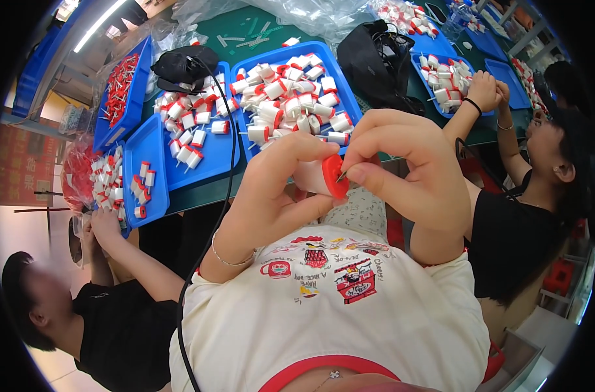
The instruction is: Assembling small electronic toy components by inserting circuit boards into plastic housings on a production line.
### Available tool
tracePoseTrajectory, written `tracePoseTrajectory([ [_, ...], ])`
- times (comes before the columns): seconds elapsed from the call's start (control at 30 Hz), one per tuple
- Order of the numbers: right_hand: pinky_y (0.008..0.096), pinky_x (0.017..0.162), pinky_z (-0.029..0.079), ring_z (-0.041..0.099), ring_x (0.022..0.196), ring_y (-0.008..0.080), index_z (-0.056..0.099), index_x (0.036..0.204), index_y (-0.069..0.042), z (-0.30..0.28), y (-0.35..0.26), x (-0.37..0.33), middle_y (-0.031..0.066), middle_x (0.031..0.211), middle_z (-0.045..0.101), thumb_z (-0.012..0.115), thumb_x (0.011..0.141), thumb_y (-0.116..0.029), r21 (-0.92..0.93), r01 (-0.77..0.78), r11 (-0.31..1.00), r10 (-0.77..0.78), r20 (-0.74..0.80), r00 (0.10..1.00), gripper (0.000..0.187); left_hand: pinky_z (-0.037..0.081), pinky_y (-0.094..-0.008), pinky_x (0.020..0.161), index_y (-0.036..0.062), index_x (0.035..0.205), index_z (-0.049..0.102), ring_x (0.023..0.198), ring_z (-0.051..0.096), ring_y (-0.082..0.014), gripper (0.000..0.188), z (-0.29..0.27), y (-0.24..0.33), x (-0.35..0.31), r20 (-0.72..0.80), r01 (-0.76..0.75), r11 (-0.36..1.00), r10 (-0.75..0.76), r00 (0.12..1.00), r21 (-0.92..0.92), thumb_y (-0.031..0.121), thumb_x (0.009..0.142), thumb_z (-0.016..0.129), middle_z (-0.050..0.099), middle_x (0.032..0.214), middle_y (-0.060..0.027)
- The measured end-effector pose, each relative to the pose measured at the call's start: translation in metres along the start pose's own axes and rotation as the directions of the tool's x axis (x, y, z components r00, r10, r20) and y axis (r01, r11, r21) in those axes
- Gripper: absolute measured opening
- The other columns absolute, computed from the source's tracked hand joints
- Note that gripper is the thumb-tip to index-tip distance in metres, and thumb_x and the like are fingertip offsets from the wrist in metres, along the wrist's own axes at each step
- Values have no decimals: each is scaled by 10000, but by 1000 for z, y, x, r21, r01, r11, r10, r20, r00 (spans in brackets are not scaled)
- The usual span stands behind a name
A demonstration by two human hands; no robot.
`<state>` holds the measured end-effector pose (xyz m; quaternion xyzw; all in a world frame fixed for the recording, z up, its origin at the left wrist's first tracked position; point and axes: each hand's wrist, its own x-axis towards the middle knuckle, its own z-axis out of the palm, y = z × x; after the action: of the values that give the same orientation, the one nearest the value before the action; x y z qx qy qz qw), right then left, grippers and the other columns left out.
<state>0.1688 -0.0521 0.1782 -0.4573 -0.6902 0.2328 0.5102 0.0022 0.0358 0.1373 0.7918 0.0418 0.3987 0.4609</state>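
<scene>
My left hand (pixel 266 196) is closed around a small white plastic part with a red end cap (pixel 334 178), held up in front of my chest with the red face turned to the right. My right hand (pixel 412 173) pinches at that red face with thumb and forefinger. A thin dark metal pin (pixel 341 176) shows between those fingertips and the cap; the fingers partly hide it. Just beyond my hands, a blue tray (pixel 351 108) holds a heap of similar white and red parts (pixel 291 98), many with thin metal pins sticking out.
Left of that stands another blue tray (pixel 180 173) of such parts, then a smaller tray (pixel 155 212) and a blue bin (pixel 141 85) of red pieces. A black cap (pixel 186 65) and black bag (pixel 379 65) lie behind. A black cable (pixel 227 183) hangs at left. Co-workers sit on both sides.
</scene>
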Motion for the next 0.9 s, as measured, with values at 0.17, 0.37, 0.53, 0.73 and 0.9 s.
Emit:
tracePoseTrajectory([
  [0.17,233,530,388,528,609,142,590,717,29,0,-2,-1,84,710,551,618,677,34,-73,-20,997,18,-24,1000,49,455,-263,649,11,1001,537,755,579,-189,411,-2,3,-1,33,53,998,-54,998,41,10,634,720,583,887,-106],
  [0.37,228,500,378,525,584,130,593,706,27,1,-9,0,65,693,549,638,656,36,-178,-41,983,33,-47,998,67,460,-256,627,10,997,543,747,581,-190,394,-1,6,-1,17,64,995,-65,998,75,17,643,715,585,888,-105],
  [0.53,222,497,377,525,593,124,595,713,20,2,-9,3,55,688,546,655,638,34,-243,-20,970,7,-55,998,96,459,-235,611,12,1002,541,751,578,-163,401,-4,10,-3,57,232,970,-236,970,67,26,643,719,581,894,-98],
  [0.73,231,511,395,526,611,150,600,733,-1,0,-2,7,74,745,543,660,603,48,-135,145,980,-137,64,988,152,451,-228,653,29,1031,521,813,545,-113,433,-5,4,-6,143,227,960,-204,968,-167,35,653,733,547,918,-58],
  [0.9,239,515,401,532,614,161,610,751,-6,1,0,6,84,770,545,652,595,61,-183,198,963,-182,100,978,175,427,-233,729,33,1021,518,860,523,-103,428,-5,2,-7,169,284,899,-239,956,-332,58,663,752,536,944,-38],
])
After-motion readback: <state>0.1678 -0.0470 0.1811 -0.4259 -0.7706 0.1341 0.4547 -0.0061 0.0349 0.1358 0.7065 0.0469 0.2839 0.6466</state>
